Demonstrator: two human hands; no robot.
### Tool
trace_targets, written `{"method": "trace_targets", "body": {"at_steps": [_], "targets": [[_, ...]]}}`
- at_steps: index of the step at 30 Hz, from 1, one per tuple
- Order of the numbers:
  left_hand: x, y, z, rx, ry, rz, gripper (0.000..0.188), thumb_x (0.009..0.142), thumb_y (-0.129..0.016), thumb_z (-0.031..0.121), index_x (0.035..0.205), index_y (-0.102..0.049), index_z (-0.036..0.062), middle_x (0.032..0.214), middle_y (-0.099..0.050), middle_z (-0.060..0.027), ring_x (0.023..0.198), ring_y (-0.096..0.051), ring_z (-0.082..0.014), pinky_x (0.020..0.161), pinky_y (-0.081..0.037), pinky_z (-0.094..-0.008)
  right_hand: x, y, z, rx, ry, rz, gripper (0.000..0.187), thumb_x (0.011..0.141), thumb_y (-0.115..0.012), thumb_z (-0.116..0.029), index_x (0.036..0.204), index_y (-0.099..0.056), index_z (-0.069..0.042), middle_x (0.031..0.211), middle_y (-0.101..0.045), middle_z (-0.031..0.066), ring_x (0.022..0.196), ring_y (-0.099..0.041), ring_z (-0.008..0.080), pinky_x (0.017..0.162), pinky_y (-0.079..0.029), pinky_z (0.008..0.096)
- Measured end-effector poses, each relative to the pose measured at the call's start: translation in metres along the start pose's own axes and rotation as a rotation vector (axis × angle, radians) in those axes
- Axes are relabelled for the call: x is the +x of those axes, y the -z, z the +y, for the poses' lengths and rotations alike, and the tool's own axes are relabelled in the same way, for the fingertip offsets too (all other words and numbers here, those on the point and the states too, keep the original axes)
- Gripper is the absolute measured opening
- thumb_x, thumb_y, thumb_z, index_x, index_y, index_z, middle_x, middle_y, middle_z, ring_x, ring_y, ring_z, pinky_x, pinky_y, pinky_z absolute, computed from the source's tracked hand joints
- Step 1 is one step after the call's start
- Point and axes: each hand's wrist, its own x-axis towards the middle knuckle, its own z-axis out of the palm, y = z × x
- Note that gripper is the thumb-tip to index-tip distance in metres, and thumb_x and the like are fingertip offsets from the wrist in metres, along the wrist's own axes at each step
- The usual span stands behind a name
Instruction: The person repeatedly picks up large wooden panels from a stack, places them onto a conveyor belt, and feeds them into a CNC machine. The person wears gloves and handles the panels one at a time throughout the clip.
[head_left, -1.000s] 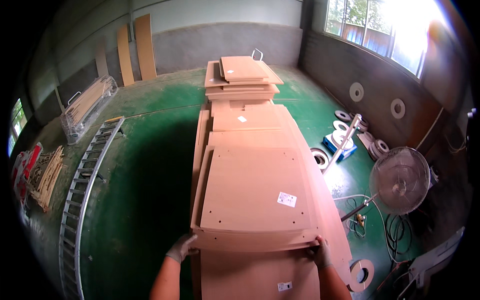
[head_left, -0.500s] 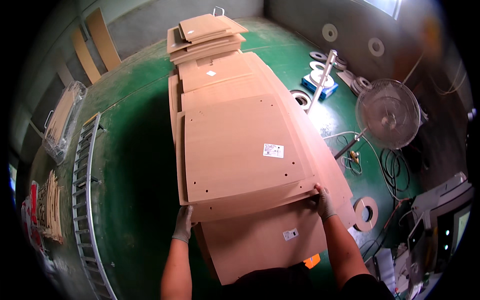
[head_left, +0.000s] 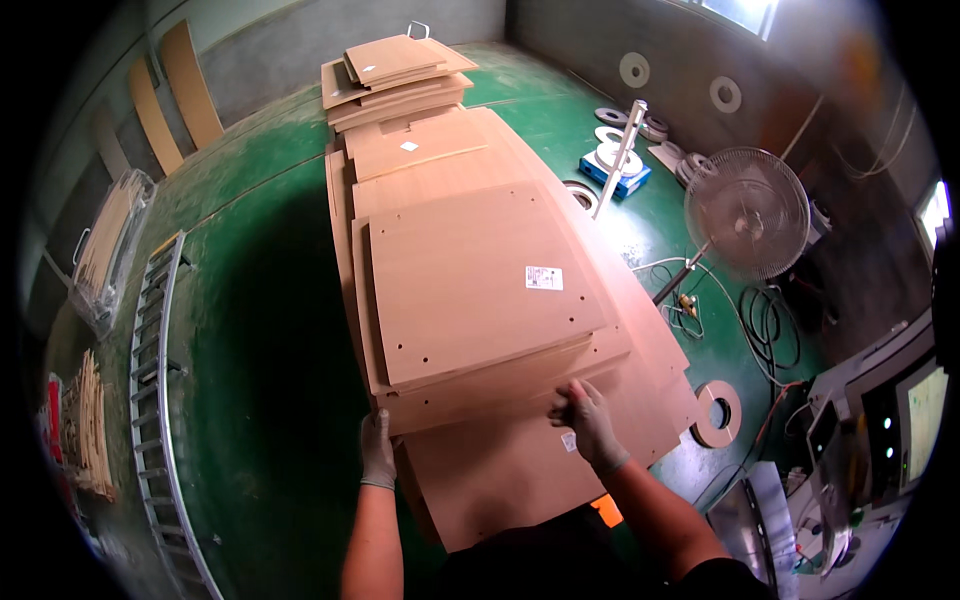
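A flat brown wood panel (head_left: 470, 290) with small drilled holes and a white label (head_left: 544, 278) lies on top of a stack of similar panels. My left hand (head_left: 377, 450), in a pale fingerless-looking glove, holds the left front corner of the panel just beneath it. Raised over the lower front panel (head_left: 490, 490) is my right hand (head_left: 592, 428), gloved alike. Its fingers curl loosely, with the thumb apart and nothing visible between them. That hand sits just in front of the stack's near edge and partly hides a small white label (head_left: 569, 442).
More panels are piled at the far end (head_left: 395, 75). A ladder (head_left: 150, 390) lies on the green floor at left. On the right stand a fan (head_left: 748, 213), coiled cables (head_left: 770, 325), a ring-shaped roll (head_left: 717, 413) and a machine with a screen (head_left: 920, 430).
My right hand has let go of the panel's right front edge and moved left and up off it. The top panel has shifted slightly rightward. My left hand stays at the corner.
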Motion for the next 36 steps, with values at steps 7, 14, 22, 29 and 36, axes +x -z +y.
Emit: {"method": "trace_targets", "body": {"at_steps": [7,14,22,29,36], "targets": [[-0.003,0.015,-0.028,-0.026,-0.037,-0.066,0.06,0.1,-0.061,0.059,0.133,-0.052,0.0097,0.118,-0.059,-0.0006,0.099,-0.057,-0.0136,0.092,-0.049,-0.0371,0.016,-0.101,-0.076,-0.064,-0.175,-0.008,0.049,0.102,-0.061,-0.053,0.104,-0.065,-0.005,0.081,-0.066,0.0102,0.062,-0.064,0.0207,0.056,-0.052,0.0318],[-0.015,0.017,-0.031,0.107,-0.216,0.037,0.052,0.105,-0.059,0.042,0.137,-0.049,0.0033,0.126,-0.058,-0.0071,0.116,-0.056,-0.0198,0.103,-0.044,-0.0368,0.026,-0.085,-0.073,-0.033,-0.147,-0.089,0.034,0.105,-0.059,-0.042,0.099,-0.065,-0.009,0.079,-0.065,0.008,0.059,-0.058,0.0161,0.05,-0.043,0.0292],[-0.056,0.007,-0.014,0.149,-0.401,0.187,0.051,0.106,-0.057,0.025,0.147,-0.045,-0.0035,0.15,-0.045,-0.0165,0.139,-0.044,-0.029,0.119,-0.034,-0.0405,-0.014,-0.005,-0.045,0.129,0.039,0.13,0.033,0.099,-0.064,-0.047,0.099,-0.068,-0.014,0.084,-0.07,0.0031,0.075,-0.068,0.0175,0.073,-0.056,0.0335],[-0.049,-0.011,-0.029,0.179,-0.335,0.238,0.054,0.104,-0.058,0.02,0.149,-0.041,-0.0051,0.148,-0.047,-0.0182,0.133,-0.05,-0.0304,0.115,-0.038,-0.0417,-0.109,0.086,-0.037,0.572,0.267,0.056,0.04,0.103,-0.058,-0.032,0.132,-0.059,-0.004,0.125,-0.068,0.0094,0.113,-0.067,0.0211,0.098,-0.055,0.0396],[-0.05,-0.048,-0.045,0.006,-0.274,0.213,0.055,0.101,-0.057,0.029,0.146,-0.043,-0.0002,0.136,-0.054,-0.0148,0.12,-0.055,-0.0278,0.105,-0.047,-0.0406,-0.224,0.2,-0.008,0.421,0.418,0.204,0.042,0.11,-0.047,-0.028,0.14,-0.053,0.001,0.132,-0.064,0.0128,0.115,-0.064,0.0201,0.1,-0.053,0.0368]]}}
